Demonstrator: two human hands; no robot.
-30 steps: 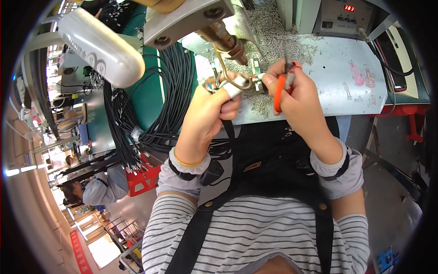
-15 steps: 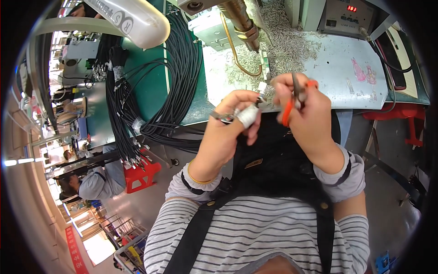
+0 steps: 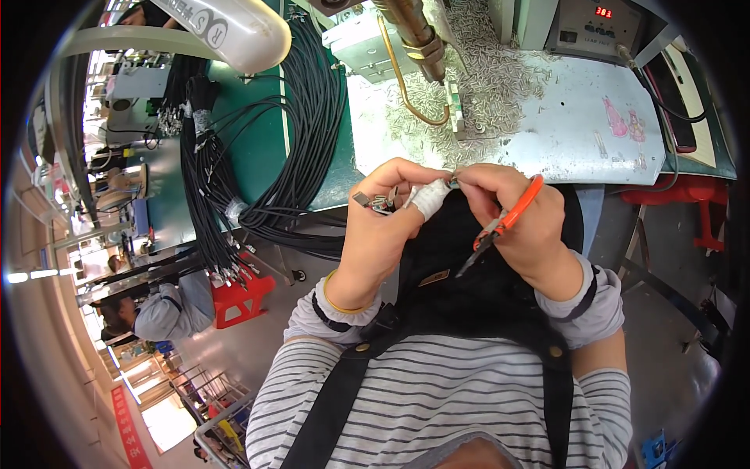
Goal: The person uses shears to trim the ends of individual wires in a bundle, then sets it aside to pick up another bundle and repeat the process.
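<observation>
Our left hand [image 3: 383, 227] and right hand [image 3: 535, 227] meet fingertip to fingertip by the bench's [image 3: 586, 148] near edge, pinching a part [image 3: 453, 183] between them: tiny, greenish and silvery, mostly hidden. Boxy metallic connectors [image 3: 381, 205] with green bits sit in our left grip. Our right also holds orange-handled snips [image 3: 504, 224], blades toward our apron [image 3: 469, 305]. The apron bears a tan label, the tube [image 3: 234, 35] above the bench's far left dark print, the box [image 3: 594, 35] by its far right corner red digits.
</observation>
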